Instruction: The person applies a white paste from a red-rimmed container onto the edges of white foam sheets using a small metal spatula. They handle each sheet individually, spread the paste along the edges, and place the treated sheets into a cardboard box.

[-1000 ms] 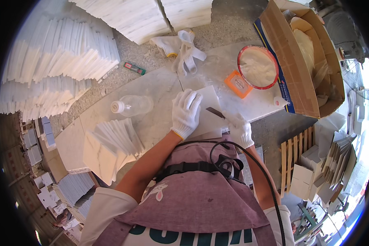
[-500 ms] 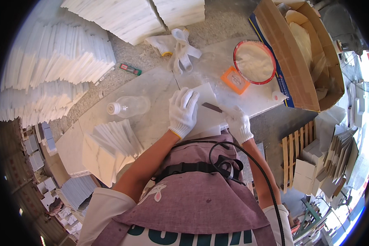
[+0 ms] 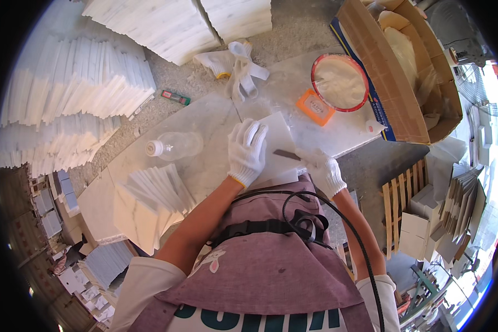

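A smooth white stone tile [image 3: 280, 129] lies on the bench close to my apron. My left hand [image 3: 247, 148], in a white knit glove, rests on its left part with the fingers stretched out. In my gloved right hand [image 3: 325, 171] is a narrow dark flat blade [image 3: 286, 154], which points left over the tile toward my left hand. The glove hides the blade's rear end and any handle. Whether the blade touches the tile I cannot tell.
Left stand a clear plastic bottle [image 3: 180, 145] and a leaning row of tiles [image 3: 149, 202]. Ahead lie spare gloves [image 3: 240, 69] and a green-red tool [image 3: 175, 98]. To the right are an orange box [image 3: 315, 107], a red-rimmed tub of pale paste [image 3: 340, 83] and a cardboard box [image 3: 390, 74].
My right hand and the blade have shifted slightly down and to the right. My left hand stays in place on the tile. The view has turned a little.
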A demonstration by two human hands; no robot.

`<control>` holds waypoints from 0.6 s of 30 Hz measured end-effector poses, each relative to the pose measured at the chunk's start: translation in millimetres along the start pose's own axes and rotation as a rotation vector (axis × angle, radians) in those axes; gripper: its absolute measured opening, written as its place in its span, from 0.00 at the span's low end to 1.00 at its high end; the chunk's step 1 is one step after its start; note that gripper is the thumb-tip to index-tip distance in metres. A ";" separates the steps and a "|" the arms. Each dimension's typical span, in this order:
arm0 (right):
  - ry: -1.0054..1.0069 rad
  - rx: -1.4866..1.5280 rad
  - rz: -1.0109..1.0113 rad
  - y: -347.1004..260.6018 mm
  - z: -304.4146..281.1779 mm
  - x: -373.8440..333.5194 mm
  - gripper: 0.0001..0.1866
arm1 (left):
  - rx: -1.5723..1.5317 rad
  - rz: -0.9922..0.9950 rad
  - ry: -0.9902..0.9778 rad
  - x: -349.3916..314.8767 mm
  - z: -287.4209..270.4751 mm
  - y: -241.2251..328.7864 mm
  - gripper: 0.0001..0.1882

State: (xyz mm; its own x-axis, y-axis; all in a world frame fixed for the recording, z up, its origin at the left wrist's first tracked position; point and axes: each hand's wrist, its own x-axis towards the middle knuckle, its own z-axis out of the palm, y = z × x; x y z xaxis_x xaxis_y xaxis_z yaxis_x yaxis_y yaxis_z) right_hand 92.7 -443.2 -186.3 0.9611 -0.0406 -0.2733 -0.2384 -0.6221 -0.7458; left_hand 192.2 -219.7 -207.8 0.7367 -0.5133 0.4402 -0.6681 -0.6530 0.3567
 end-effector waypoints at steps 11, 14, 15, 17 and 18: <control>0.523 1.163 0.423 10.5 -14.8 -71.2 0.22 | -0.103 -0.094 -0.046 9.0 -9.4 5.6 0.22; 0.496 1.165 0.368 -23.4 -12.6 -58.9 0.21 | -0.363 -0.243 -0.080 20.4 -21.9 22.3 0.20; 0.441 1.109 0.328 -32.8 -12.6 -54.4 0.22 | -0.481 -0.315 -0.118 23.5 -29.2 35.2 0.20; 0.321 0.957 0.339 -55.4 -17.3 -44.4 0.23 | -0.842 -0.528 -0.174 38.4 -40.2 60.4 0.19; 0.295 0.918 0.348 -64.0 -14.1 -40.3 0.23 | -1.011 -0.668 -0.298 45.1 -44.4 66.7 0.17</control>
State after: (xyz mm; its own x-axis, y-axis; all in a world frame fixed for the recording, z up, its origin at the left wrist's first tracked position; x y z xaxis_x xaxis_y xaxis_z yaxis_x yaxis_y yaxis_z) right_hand 71.2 -412.8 -119.0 0.7848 -0.3722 -0.4955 -0.4065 0.2943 -0.8649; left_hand 176.2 -261.7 -127.6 0.8694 -0.4388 -0.2273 0.1617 -0.1819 0.9699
